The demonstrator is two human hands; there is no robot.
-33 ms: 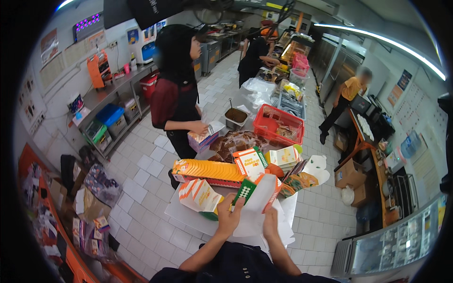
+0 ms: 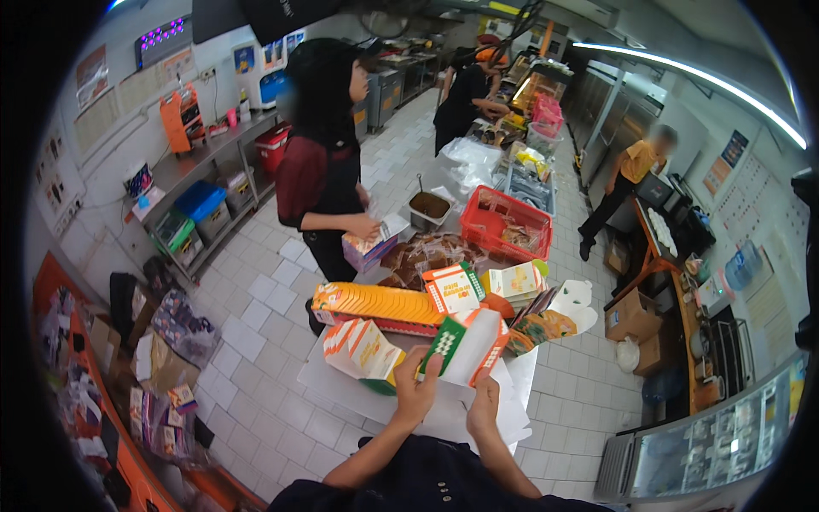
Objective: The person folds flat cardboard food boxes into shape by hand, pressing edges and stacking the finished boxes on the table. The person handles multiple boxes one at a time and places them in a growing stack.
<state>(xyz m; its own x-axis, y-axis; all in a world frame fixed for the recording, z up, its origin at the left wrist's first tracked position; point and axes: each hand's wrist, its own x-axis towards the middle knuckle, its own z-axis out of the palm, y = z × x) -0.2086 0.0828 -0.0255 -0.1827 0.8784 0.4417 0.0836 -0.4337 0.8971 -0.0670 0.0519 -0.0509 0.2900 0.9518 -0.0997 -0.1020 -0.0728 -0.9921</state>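
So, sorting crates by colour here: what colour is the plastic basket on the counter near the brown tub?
Red, seen in the head view: the slatted plastic basket.

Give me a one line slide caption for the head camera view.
Both hands, left hand and right hand, fold a food carton beside a co-worker.

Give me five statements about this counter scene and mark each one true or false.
1. Both hands, left hand and right hand, are on a folding carton. True.
2. A stack of flat orange cartons lies ahead of the hands. True.
3. The basket beyond the cartons is blue. False: it is red.
4. The co-worker across the counter has empty hands. False: one hand holds a small box.
5. The floor is carpeted. False: it is tiled.
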